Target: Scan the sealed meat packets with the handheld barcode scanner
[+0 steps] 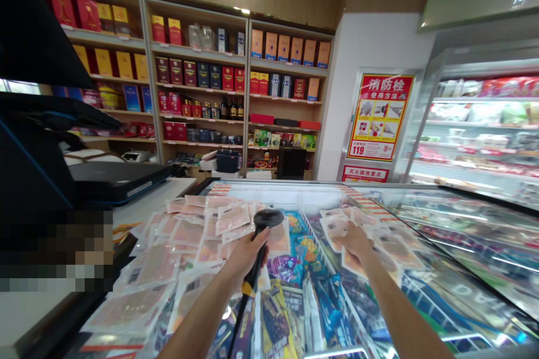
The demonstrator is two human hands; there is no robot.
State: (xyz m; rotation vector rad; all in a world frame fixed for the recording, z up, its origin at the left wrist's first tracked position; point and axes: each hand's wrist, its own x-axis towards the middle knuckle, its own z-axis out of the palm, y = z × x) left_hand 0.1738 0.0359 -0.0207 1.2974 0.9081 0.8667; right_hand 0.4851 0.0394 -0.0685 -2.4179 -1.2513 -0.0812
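My left hand [249,253] is wrapped round the handle of a black barcode scanner [268,216] with a yellow band. Its cable runs down toward me, and the scanner's head is over a pile of flat clear plastic packets [191,231] with pale pink contents. Out to the right, my right hand [356,240] has its fingers closed on the edge of a similar flat packet [334,226]. More such packets [393,244] lie under and beside that hand, on the freezer's glass. What exactly the packets contain I cannot tell.
Below is a chest freezer [324,196] with colourful ice cream packs [275,314] in wire baskets. At left stand a counter [179,193], a black device [122,176] and a dark screen [37,28]. Shelves of boxes [202,76] and a fire hydrant poster [380,118] stand behind.
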